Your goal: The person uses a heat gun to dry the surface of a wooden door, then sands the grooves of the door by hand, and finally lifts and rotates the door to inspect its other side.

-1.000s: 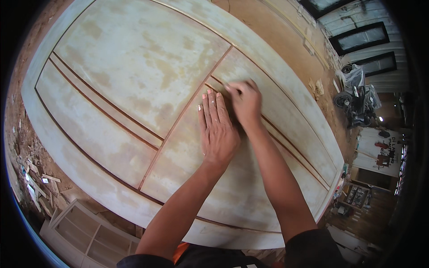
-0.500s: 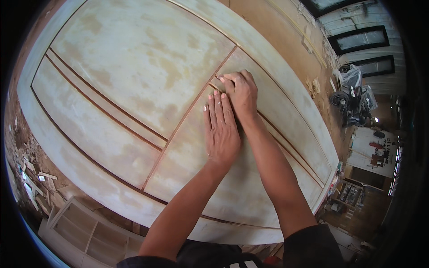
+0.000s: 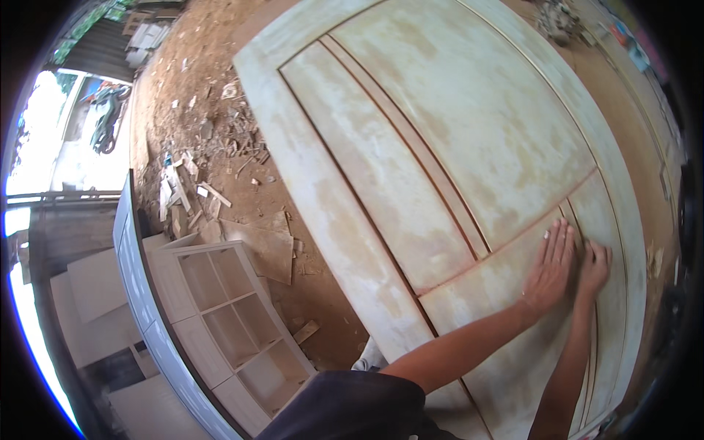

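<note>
Flanking littered ground [image 3: 265, 199], the blotchy panel [image 3: 477, 125] bears a flat, released left grip [image 3: 551, 265] and curled right grip [image 3: 595, 271], its hold unclear.

A pale, open-shelved cabinet [image 3: 233, 330] at eight o'clock; wood scraps [image 3: 180, 188] at nine; a dark green bundle [image 3: 108, 121] at ten.

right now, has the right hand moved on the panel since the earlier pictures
Yes: judged against the cross groove in the panel, the right hand has moved away from it.
</note>
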Demonstrator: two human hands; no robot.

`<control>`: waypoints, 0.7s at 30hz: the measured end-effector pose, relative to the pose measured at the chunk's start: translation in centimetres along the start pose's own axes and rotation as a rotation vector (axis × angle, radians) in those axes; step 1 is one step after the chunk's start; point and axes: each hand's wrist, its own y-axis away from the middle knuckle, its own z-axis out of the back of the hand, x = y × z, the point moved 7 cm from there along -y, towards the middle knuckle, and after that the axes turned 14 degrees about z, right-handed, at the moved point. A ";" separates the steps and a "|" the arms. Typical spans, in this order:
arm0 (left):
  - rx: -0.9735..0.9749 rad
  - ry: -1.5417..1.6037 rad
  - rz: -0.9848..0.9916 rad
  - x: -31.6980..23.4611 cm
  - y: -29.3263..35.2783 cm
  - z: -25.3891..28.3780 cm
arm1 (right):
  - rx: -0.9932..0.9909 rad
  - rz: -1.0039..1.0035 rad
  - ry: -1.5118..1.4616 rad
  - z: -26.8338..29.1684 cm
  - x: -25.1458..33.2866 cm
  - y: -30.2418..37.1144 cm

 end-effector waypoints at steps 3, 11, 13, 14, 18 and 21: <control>-0.014 -0.051 0.024 0.5 0.0 1.7 | 0.019 0.049 -0.057 -0.1 2.8 -2.1; -0.033 0.018 0.015 1.1 -0.5 0.8 | -0.012 0.100 -0.131 0.4 6.6 -4.7; 0.025 -0.020 0.038 0.6 -0.9 1.7 | -0.043 -0.001 -0.114 3.3 5.0 -1.8; 0.045 -0.043 0.051 0.2 -1.1 1.4 | -0.075 -0.012 -0.108 3.8 4.5 -1.7; 0.054 -0.126 0.004 -1.0 -0.9 0.3 | -0.114 0.049 -0.237 1.0 7.5 -7.0; 0.004 -0.118 0.015 0.3 -1.0 0.9 | -0.041 0.118 -0.274 -1.4 9.8 -9.3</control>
